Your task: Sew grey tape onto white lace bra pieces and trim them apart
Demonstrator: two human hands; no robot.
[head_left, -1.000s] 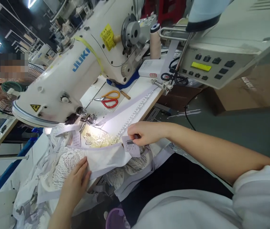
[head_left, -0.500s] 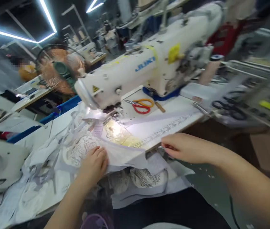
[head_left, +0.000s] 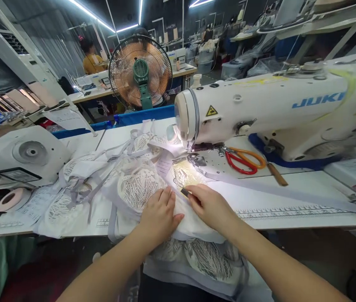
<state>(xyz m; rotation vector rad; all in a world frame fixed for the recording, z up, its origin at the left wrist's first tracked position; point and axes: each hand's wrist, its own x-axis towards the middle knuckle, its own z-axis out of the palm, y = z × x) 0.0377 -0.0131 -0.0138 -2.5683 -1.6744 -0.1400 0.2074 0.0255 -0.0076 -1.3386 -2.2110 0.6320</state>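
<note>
My left hand (head_left: 159, 214) lies flat, fingers together, on white lace garment pieces (head_left: 136, 188) at the table's front edge. Right beside it, my right hand (head_left: 211, 206) pinches a small dark-tipped item (head_left: 185, 192) against the fabric, too small to name. Both hands sit just in front of the lit needle area (head_left: 193, 158) of a white JUKI sewing machine (head_left: 275, 113). A pale elastic tape (head_left: 259, 188) runs from the presser foot to the right across the table.
Red and orange scissors (head_left: 243, 159) lie under the machine arm. A second machine (head_left: 20, 155) and tape roll (head_left: 9, 200) stand at left. A standing fan (head_left: 140, 71) and a person in yellow (head_left: 91, 61) are behind. More lace hangs over the table's front edge (head_left: 203, 260).
The view swung left and settled. My right hand moved from the table's right front edge inward to beside my left hand, close to the needle. The left hand stayed on the lace.
</note>
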